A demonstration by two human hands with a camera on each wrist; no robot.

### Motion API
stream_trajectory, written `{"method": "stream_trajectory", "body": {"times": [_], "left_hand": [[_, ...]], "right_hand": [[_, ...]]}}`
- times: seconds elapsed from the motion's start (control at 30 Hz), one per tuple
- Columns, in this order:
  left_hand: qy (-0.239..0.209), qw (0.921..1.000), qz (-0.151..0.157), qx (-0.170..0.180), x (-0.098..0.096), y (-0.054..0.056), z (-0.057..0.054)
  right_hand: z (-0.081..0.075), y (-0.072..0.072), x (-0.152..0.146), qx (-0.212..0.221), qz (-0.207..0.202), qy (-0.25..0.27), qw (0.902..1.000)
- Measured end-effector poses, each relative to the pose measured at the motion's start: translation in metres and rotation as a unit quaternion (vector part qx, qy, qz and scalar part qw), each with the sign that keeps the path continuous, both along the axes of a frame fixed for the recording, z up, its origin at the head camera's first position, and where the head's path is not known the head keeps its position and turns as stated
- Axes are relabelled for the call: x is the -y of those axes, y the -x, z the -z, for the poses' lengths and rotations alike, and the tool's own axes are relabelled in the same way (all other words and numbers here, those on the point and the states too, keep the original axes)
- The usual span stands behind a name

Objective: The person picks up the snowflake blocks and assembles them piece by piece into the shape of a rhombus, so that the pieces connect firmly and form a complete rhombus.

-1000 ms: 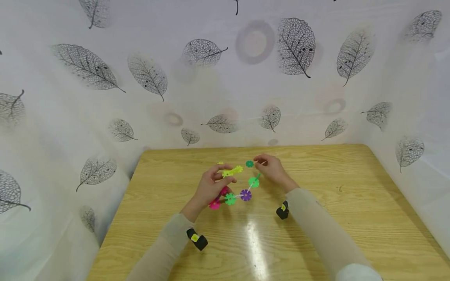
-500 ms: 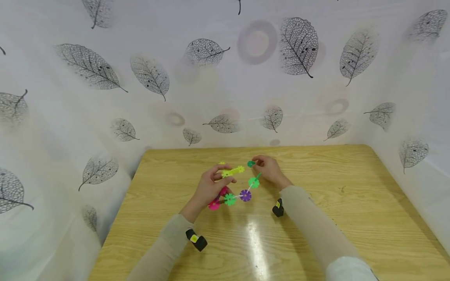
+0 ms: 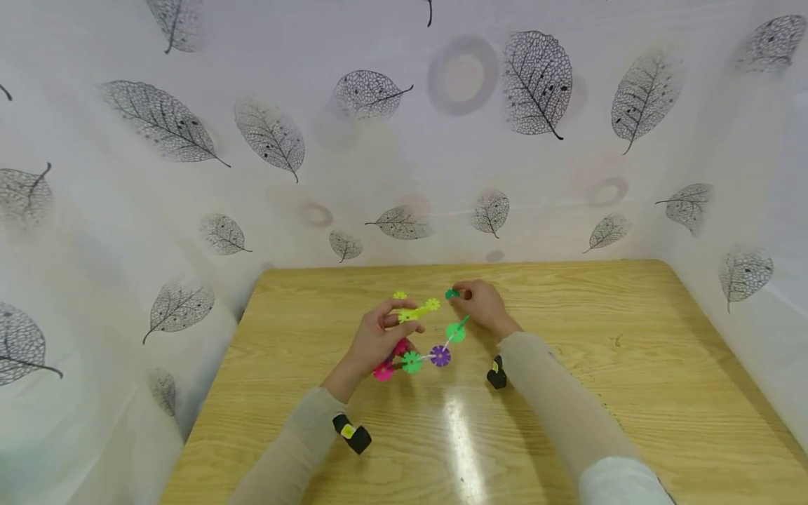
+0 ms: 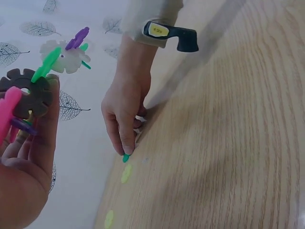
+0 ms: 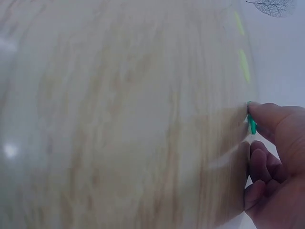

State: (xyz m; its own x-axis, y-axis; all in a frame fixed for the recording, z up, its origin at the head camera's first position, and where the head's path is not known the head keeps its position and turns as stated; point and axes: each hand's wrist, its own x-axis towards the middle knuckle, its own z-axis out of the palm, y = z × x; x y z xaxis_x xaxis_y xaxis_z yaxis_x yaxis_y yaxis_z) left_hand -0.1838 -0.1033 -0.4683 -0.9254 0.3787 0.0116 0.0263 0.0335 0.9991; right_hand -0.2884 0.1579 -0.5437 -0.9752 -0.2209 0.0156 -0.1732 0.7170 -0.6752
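Note:
My left hand (image 3: 372, 344) holds up a chain of slotted snowflake discs joined edge to edge, among them a pink disc (image 3: 383, 372), a light green disc (image 3: 412, 362) and a purple disc (image 3: 440, 356). In the left wrist view, a dark brown disc (image 4: 35, 99) of this chain is by the fingertips, and a whitish disc (image 4: 66, 57) is further along. Over the far part of the table, my right hand (image 3: 485, 304) pinches a dark green disc (image 3: 451, 294) between thumb and finger. That green disc (image 5: 252, 125) is partly covered by fingers in the right wrist view.
Two loose yellow discs lie near the back of the wooden table (image 3: 568, 308): a nearer yellow disc (image 3: 433, 304) and a farther yellow disc (image 3: 400, 295). Behind the table's back edge hangs a white curtain (image 3: 404, 161) with leaf prints.
My right hand has closed in on the dark green disc and now pinches it; a second ago its fingers were beside it. The left hand keeps its chain almost still.

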Motion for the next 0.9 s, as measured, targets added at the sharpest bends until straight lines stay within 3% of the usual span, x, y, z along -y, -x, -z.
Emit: {"method": "stream_trajectory", "body": {"times": [0.17, 0.9], "left_hand": [[-0.007, 1.0000, 0.003, -0.004, -0.0002, 0.0001, 0.0013], [0.009, 0.9998, 0.000, -0.015, 0.0046, 0.0038, 0.0015]], "right_hand": [[-0.0040, -0.0023, 0.0022, 0.005, 0.005, -0.010, 0.9999], [-0.0076, -0.0051, 0.0030, 0.033, 0.034, 0.045, 0.9979]]}}
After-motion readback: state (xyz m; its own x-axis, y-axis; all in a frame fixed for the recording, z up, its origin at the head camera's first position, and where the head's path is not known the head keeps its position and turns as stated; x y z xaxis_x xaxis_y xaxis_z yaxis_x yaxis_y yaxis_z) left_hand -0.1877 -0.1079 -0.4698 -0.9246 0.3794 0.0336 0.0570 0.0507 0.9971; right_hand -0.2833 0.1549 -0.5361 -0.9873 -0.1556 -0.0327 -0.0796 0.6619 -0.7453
